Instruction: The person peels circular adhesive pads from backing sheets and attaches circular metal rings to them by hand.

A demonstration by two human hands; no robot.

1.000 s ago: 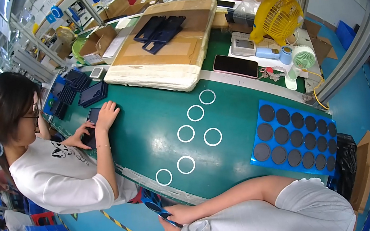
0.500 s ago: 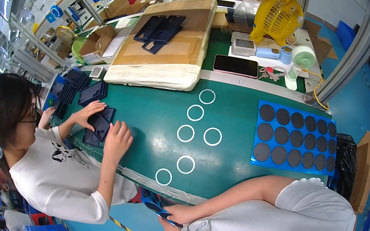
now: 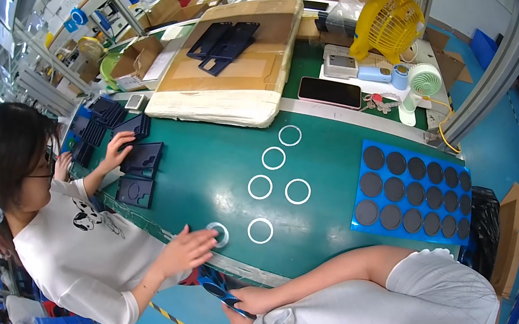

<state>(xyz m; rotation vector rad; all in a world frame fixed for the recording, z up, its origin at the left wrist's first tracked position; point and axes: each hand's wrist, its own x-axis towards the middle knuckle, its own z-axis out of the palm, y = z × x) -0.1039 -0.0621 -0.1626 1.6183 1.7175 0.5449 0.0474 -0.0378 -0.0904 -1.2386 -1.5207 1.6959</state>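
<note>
Reaching across torso (image 3: 355, 308), right grip (image 3: 253, 300) closed on blue strip (image 3: 214, 287).

Bright overhead factory light, pale glare on the green bench (image 3: 219, 161) before me, soft blur below it, fisheye bend and black corners around it

Six loose white rings (image 3: 258, 220); eighteen dark discs (image 3: 415, 193) on one blue sheet (image 3: 401, 175)

rings (image 3: 259, 220) on table (image 3: 335, 218), left of sheet (image 3: 379, 202)
</note>
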